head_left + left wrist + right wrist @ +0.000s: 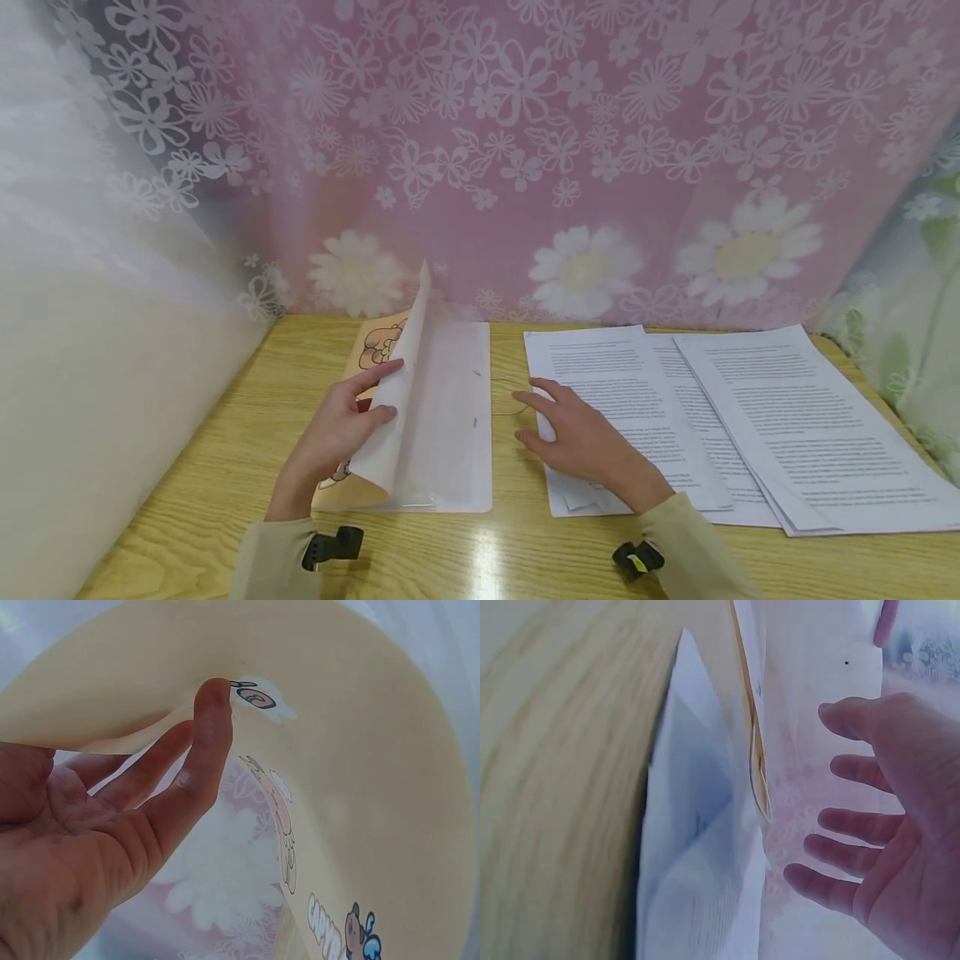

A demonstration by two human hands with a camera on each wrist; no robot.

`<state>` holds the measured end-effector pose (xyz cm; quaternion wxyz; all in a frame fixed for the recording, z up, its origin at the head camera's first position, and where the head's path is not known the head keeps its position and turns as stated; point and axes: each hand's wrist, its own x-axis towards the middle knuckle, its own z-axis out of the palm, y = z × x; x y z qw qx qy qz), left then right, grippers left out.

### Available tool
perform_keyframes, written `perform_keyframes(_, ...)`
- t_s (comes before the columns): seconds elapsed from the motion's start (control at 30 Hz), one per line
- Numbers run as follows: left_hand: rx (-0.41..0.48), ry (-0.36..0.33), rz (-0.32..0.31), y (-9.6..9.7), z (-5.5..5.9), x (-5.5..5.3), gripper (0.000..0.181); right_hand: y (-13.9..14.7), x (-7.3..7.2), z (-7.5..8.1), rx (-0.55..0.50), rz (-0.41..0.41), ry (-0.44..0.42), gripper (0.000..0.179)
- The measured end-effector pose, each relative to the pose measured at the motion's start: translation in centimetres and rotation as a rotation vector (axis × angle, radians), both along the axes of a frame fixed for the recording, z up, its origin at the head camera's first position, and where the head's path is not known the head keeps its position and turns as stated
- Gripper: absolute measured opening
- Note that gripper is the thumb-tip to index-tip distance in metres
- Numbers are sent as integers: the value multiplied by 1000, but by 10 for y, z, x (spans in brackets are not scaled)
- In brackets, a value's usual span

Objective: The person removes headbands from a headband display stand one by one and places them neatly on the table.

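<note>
On the left side of the table lies a file folder with a white inside. Its tan cover, printed with cartoon animals, is lifted and bent. My left hand holds this cover, index finger and thumb on the white face; the other fingers touch the tan face in the left wrist view. Two thin fastener prongs stick out from the folder's right edge. Beside them is my right hand, fingers spread and relaxed. In the right wrist view the fingers look apart from a prong.
Right of the folder, a stack of printed sheets lies partly under my right hand. More printed sheets overlap it to the right. A pink flowered curtain hangs at the back of the wooden table.
</note>
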<state>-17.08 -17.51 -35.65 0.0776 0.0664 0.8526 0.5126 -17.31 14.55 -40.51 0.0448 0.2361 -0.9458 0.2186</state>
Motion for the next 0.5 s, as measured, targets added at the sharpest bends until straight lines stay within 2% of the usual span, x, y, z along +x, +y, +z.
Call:
perform_keyframes(0.13,1,4,1,1,-1,1,54,13,-1,1,26,-38,41,52)
perform_keyframes(0.3,53,-13,-15,1,-1,0,54,31,0,4,43,-87,77,54)
perform_keyframes(0.5,87,0,-42,3,-3,-2,54,58,0,3,60,-159,53,57)
